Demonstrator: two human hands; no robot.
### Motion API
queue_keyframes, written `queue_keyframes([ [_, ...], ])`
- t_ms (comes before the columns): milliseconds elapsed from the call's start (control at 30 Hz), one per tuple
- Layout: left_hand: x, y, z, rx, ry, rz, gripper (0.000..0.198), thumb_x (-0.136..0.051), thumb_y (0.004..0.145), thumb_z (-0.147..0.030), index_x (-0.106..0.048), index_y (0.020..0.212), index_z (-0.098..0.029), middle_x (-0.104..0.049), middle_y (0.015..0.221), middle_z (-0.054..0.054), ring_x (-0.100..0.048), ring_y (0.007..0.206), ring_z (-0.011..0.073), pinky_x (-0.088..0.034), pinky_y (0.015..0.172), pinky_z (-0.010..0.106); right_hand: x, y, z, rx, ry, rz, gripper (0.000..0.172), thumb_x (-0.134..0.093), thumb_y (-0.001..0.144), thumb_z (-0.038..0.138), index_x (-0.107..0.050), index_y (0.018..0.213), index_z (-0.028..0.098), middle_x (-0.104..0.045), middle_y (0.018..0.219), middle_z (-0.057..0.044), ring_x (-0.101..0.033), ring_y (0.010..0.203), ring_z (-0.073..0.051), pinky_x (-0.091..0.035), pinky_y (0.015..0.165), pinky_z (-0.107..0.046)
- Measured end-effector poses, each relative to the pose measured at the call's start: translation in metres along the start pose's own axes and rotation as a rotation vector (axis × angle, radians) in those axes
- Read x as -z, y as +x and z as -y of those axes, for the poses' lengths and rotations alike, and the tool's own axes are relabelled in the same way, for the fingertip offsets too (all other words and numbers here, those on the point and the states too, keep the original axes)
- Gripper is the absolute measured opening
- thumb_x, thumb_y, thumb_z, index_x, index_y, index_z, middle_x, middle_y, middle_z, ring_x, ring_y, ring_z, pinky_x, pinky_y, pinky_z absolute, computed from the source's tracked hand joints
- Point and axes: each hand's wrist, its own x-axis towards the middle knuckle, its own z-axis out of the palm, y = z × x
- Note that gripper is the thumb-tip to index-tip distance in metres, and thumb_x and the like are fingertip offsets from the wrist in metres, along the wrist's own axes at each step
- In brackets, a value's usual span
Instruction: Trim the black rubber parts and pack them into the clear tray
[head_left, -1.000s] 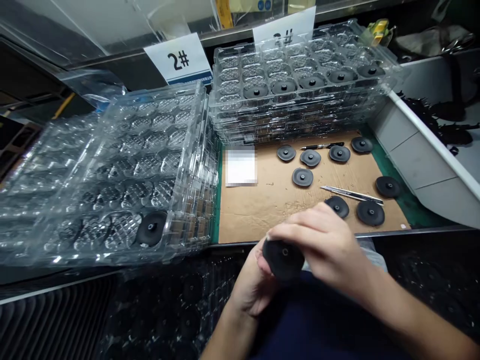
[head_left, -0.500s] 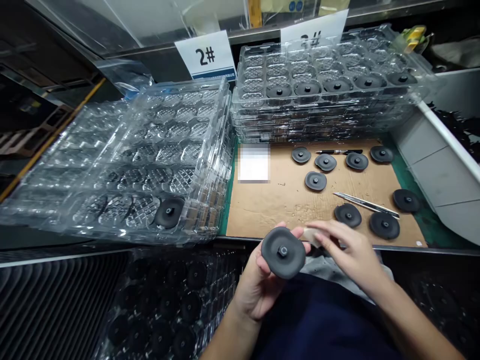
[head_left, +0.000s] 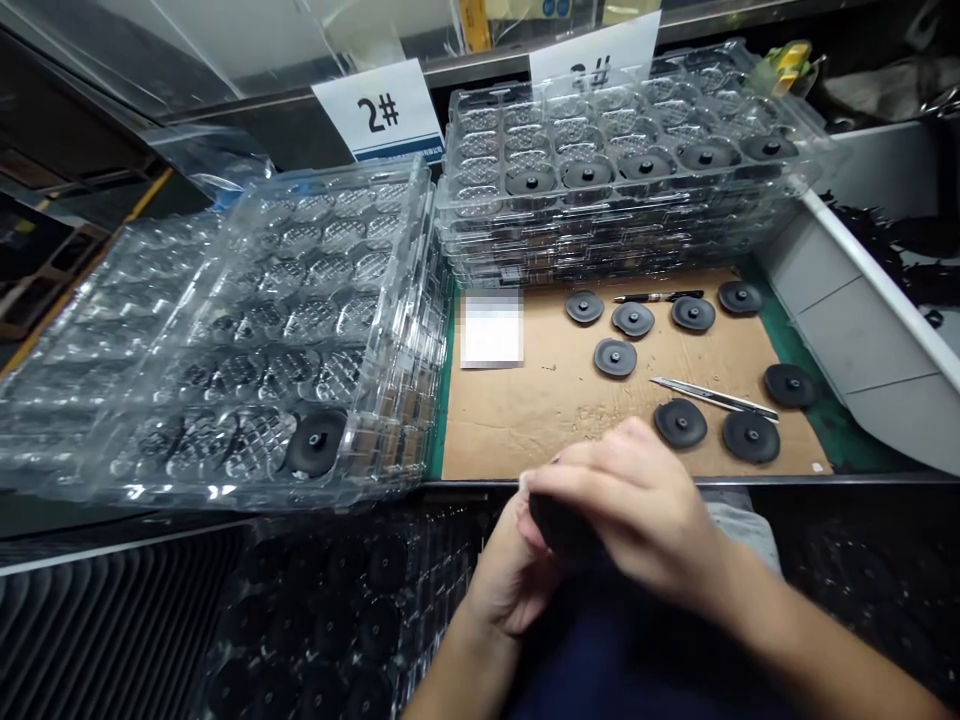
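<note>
My left hand point(head_left: 506, 580) grips a black, rounded, dish-shaped rubber part point(head_left: 555, 525) from beneath, close to my body. Over its face lies my right hand point(head_left: 649, 500), fingers bent together and covering most of the part. A small pale pad point(head_left: 526, 481) shows only as a whitish edge at the right fingertips; the rest of it is hidden. Similar black parts, such as one nearby point(head_left: 680, 423), lie scattered on the cardboard sheet point(head_left: 510, 425), each with a small hub in the middle. A craft knife point(head_left: 712, 398) and a black pen point(head_left: 660, 297) lie among them.
Stacked clear blister trays stand at left point(head_left: 300, 240) and at the back point(head_left: 476, 145), with several black parts in their pockets. A white bin wall point(head_left: 870, 330) borders the right. A paper sign point(head_left: 382, 110) reads 2#. Another tray of parts point(head_left: 330, 620) sits below the table edge.
My right hand has moved left with the pale pad onto the black rubber part and now covers it. The part looks tilted, its hub hidden. The camera view has shifted slightly.
</note>
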Motion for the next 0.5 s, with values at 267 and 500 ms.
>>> queue_keyframes([
  [267,0.007,0.0,0.003,-0.053,-0.078,-0.02,0.042,-0.072,0.067,-0.043,-0.067,0.1,-0.018,-0.066,0.107,0.005,-0.06,0.102,0.0199,-0.048,0.086,0.024,-0.012,0.009,-0.013,0.022,0.061,0.036,0.026,-0.042,0.092,0.016,-0.064,0.106,0.022,-0.069,0.091,-0.002,-0.059,0.077,-0.013,-0.035,0.069,-0.03],
  [500,0.011,-0.004,-0.011,-0.071,-0.14,-0.028,0.065,-0.074,0.064,-0.043,-0.054,0.123,-0.024,-0.052,0.135,0.012,-0.055,0.116,0.0297,-0.042,0.097,0.034,-0.043,-0.041,-0.087,-0.55,0.048,0.01,0.025,-0.05,0.089,0.028,-0.068,0.104,0.019,-0.07,0.098,-0.006,-0.065,0.086,-0.018,-0.049,0.074,-0.03],
])
